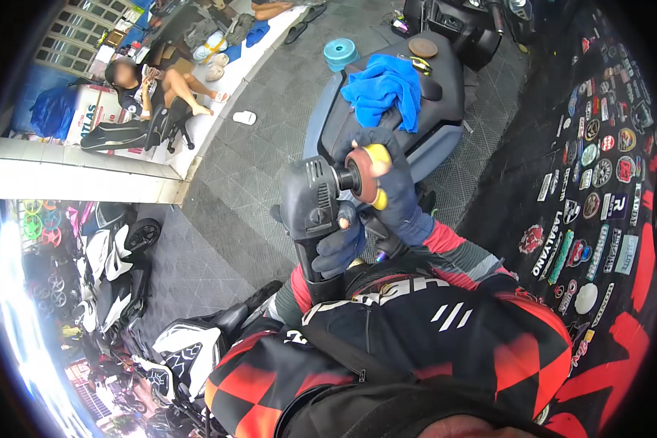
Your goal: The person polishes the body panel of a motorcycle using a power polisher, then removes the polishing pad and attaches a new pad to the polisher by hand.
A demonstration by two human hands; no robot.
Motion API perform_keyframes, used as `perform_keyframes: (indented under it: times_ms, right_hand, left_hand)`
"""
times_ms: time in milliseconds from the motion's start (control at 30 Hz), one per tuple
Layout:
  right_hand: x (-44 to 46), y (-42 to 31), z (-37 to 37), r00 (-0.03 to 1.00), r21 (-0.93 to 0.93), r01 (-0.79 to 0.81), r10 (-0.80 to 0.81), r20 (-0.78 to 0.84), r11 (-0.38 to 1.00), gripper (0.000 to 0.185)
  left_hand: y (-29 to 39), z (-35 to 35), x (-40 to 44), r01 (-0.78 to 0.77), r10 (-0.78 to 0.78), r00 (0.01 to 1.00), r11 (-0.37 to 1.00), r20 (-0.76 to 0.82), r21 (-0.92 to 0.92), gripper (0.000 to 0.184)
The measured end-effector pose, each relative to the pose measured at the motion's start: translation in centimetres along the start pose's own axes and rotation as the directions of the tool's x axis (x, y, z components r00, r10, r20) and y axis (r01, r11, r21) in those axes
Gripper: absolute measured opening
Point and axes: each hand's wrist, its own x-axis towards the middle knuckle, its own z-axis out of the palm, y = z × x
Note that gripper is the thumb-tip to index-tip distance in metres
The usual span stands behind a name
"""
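Note:
In the head view I hold a black handheld polisher (308, 198) in front of my chest. Its round pad, with a reddish-brown backing and yellow foam (378, 152), faces right. My left hand (341, 246), in a dark fingertipless glove, is wrapped round the polisher's lower grip. My right hand (398, 191), gloved the same way, has its fingers closed over the pad's edge and face. Just beyond my hands, a blue towel (382, 89) lies crumpled on a dark motorcycle seat (442, 64). A round brown disc (422, 47) also rests on the seat.
A teal round container (341, 54) stands at the motorcycle's left side. Another person (150, 91) sits on a raised ledge at upper left, by a detached seat (117, 136). White motorcycles (186, 347) stand at lower left. A sticker-covered dark wall (591, 168) runs along the right.

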Motion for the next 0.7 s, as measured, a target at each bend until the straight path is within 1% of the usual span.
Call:
perform_keyframes:
  times_ms: [33,67,100,133,167,233,267,300,333,367,400,433,467,500,533,567,600,633,667,700]
  right_hand:
    - [0.2,0.1,-0.1,0.998,-0.179,0.061,-0.056,0.031,0.982,0.028]
    - [0.2,0.1,0.1,0.999,-0.160,0.020,-0.024,-0.025,0.987,0.022]
    - [0.3,0.1,0.7,0.997,-0.137,-0.024,0.013,-0.080,0.990,0.016]
    - [0.6,0.6,1.2,0.988,-0.101,-0.026,0.011,-0.152,0.995,0.013]
    - [0.6,1.2,1.3,0.988,-0.099,-0.029,0.014,-0.155,0.995,0.013]
    - [0.6,3.6,0.9,0.963,-0.030,-0.047,0.038,-0.267,0.998,0.013]
    - [0.7,5.1,0.2,0.960,-0.096,-0.002,-0.025,-0.278,0.995,0.017]
    - [0.7,6.3,-0.4,0.961,-0.089,-0.009,-0.016,-0.275,0.996,0.017]
    - [1.1,6.8,-0.6,0.945,-0.323,-0.038,-0.071,-0.319,0.946,0.022]
    - [1.5,7.2,-1.0,0.928,-0.536,-0.077,-0.136,-0.346,0.841,0.027]
    - [2.3,6.9,-2.2,0.917,-0.785,-0.025,-0.299,-0.265,0.619,0.039]
    - [3.7,6.4,-3.4,0.921,-0.781,-0.024,-0.289,-0.259,0.624,0.039]
    - [5.6,5.9,-5.1,0.952,-0.945,0.004,-0.292,-0.097,0.327,0.044]
    - [7.2,5.8,-6.4,0.968,-0.998,0.058,-0.245,0.057,-0.002,0.049]
    - [8.4,5.9,-7.4,0.968,-0.998,0.058,-0.244,0.055,0.005,0.049]
    - [9.4,5.9,-8.3,0.983,-0.973,0.106,-0.129,0.134,-0.206,0.051]
    - [10.0,5.9,-9.2,0.982,-0.900,0.173,0.004,0.187,-0.401,0.055]
    - [10.0,6.3,-10.1,0.983,-0.902,0.170,0.008,0.182,-0.397,0.055]
    - [9.9,7.1,-11.0,0.979,-0.884,0.199,0.046,0.198,-0.422,0.057]
    - [10.1,7.7,-11.7,0.973,-0.865,0.229,0.081,0.216,-0.446,0.059]
  left_hand:
    - [-0.3,0.2,-0.2,-0.009,0.009,1.000,1.000,-0.004,0.001,0.059]
    - [-0.4,0.6,-0.6,-0.012,0.012,1.000,1.000,-0.010,-0.005,0.059]
    - [-0.4,1.1,-1.1,-0.061,0.069,0.994,0.993,-0.087,0.099,0.071]
    - [-0.5,1.5,-1.5,-0.100,0.134,0.978,0.974,-0.158,0.205,0.083]
    - [-0.7,1.9,-1.7,-0.102,0.136,0.978,0.974,-0.161,0.203,0.083]
    - [-0.8,2.7,-1.9,-0.149,0.252,0.920,0.933,-0.301,0.326,0.100]
    - [-0.9,2.9,-2.1,-0.174,0.286,0.899,0.928,-0.331,0.330,0.113]
    - [-1.4,3.6,-1.8,-0.180,0.295,0.895,0.925,-0.333,0.336,0.113]
    - [-2.1,4.5,-1.2,-0.179,0.438,0.777,0.842,-0.452,0.508,0.111]
    - [-2.5,5.1,-1.0,-0.134,0.581,0.624,0.739,-0.523,0.661,0.109]
    - [-2.7,5.2,-1.3,-0.050,0.696,0.514,0.608,-0.502,0.792,0.113]
    - [-3.0,5.4,-1.9,-0.055,0.705,0.506,0.601,-0.497,0.797,0.113]
    - [-3.5,5.4,-2.7,-0.007,0.722,0.462,0.583,-0.515,0.812,0.112]
    - [-3.8,5.4,-3.7,0.047,0.736,0.416,0.569,-0.534,0.821,0.112]
    - [-4.1,5.6,-5.3,-0.070,0.661,0.454,0.695,-0.598,0.716,0.114]
    - [-3.6,3.9,-11.6,-0.073,0.607,0.439,0.759,-0.662,0.647,0.104]
    - [-3.1,2.3,-17.7,-0.081,0.549,0.421,0.816,-0.722,0.573,0.095]
    - [-2.6,0.7,-23.8,-0.093,0.487,0.399,0.864,-0.777,0.494,0.087]
    - [-1.4,-0.8,-22.7,-0.040,0.481,0.388,0.861,-0.786,0.507,0.086]
    - [0.5,-2.3,-18.6,0.018,0.494,0.387,0.840,-0.779,0.542,0.086]
